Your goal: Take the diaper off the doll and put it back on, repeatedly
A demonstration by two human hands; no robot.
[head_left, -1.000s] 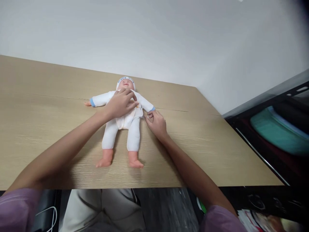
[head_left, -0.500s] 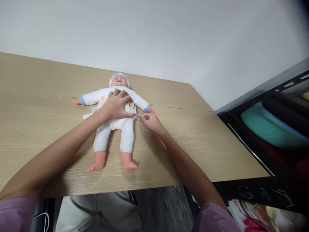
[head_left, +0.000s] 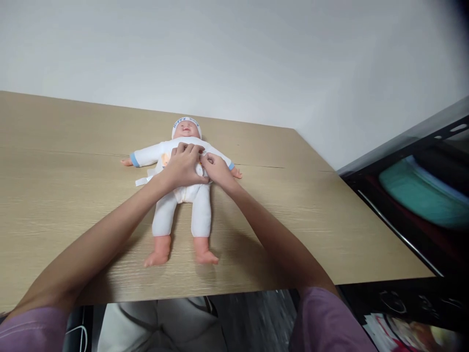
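Observation:
A baby doll [head_left: 200, 225] in white clothes with blue cuffs and a lettered cap lies on its back, feet toward me. Around its hips is a white diaper [head_left: 185, 194] with an orange print at the waist. My left hand [head_left: 186, 166] holds the diaper's front against the doll's belly, fingers bent over the top and thumb stretched to the right side. Close beside it, my right hand [head_left: 216, 168] is closed in a pinch at the diaper's right-hand side; its fingertips hide the tab there. On the left, a white fastening tab [head_left: 142, 181] sticks out loose.
The doll lies on a light wood table [head_left: 286, 210] with a seam across it. A pale wall [head_left: 234, 58] rises behind. At the right stands a black rack [head_left: 399, 239] with a teal item [head_left: 421, 193] inside. Papers [head_left: 388, 332] sit low at the right.
My right hand has moved inward and up from the diaper's side onto its front, next to my left hand. My left hand stays on the diaper. The view has shifted slightly.

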